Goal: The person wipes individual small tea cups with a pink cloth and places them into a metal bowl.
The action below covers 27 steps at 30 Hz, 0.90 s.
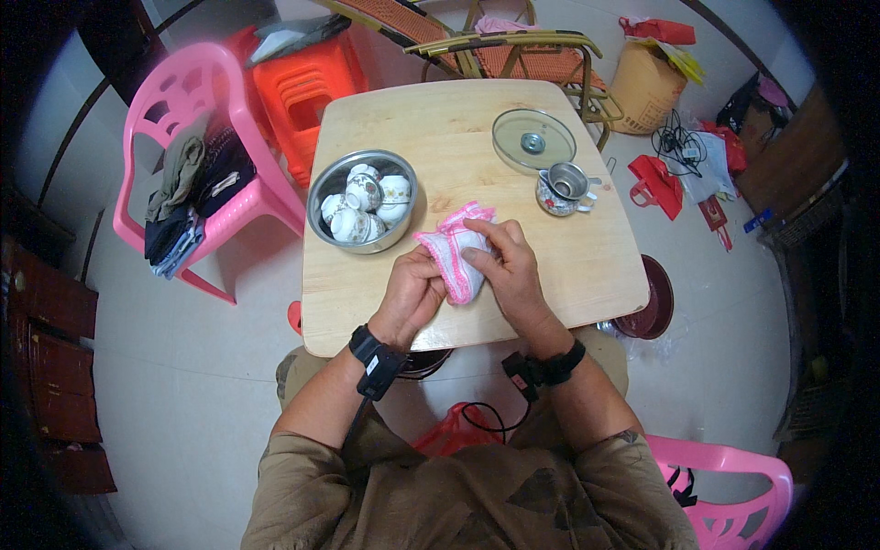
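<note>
A white cloth with pink edging (457, 258) is bunched between both hands above the near part of the wooden table (385, 302). My left hand (412, 289) grips it from the left, fingers partly behind it. My right hand (510, 271) holds its right side with thumb and index finger. Whether something is inside the cloth cannot be seen. Left of the hands, a steel bowl (405, 237) holds several patterned white cups (363, 191). To the right stands a small floral teapot (555, 199) with a metal strainer (569, 180) at its top. Behind it lies a glass lid (515, 141).
A pink plastic chair (240, 124) bearing folded clothes (199, 179) stands left, beside stacked red stools (302, 82). Behind the table is a woven reclining chair (509, 62). A dark red basin (656, 299) sits on the floor by the right corner. Another pink chair (729, 457) is at lower right.
</note>
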Motion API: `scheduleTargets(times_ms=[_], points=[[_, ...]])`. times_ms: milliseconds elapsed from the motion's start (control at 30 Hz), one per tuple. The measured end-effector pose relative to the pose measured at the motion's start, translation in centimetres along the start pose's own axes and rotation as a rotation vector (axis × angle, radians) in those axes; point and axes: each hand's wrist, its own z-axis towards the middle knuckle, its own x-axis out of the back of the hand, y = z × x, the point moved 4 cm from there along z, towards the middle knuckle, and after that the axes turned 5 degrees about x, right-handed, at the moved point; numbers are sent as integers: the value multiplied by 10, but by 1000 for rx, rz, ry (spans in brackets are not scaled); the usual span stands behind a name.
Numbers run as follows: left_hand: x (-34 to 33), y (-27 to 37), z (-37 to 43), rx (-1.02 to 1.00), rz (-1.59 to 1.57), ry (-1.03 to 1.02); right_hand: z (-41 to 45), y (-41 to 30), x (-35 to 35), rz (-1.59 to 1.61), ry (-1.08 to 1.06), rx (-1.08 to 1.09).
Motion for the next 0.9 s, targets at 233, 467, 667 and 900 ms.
scheduleTargets(times_ms=[233,467,667,900], points=[[-6,3,-8,104,100,-114,-2,23,-2,491,-60,-436],[6,-3,-5,102,-123,-213,0,22,-4,814,-178,-515],[-10,1,-5,98,-10,-104,1,10,0,729,-140,-478],[-9,-6,-5,-80,77,106,-4,21,-10,641,41,-378]])
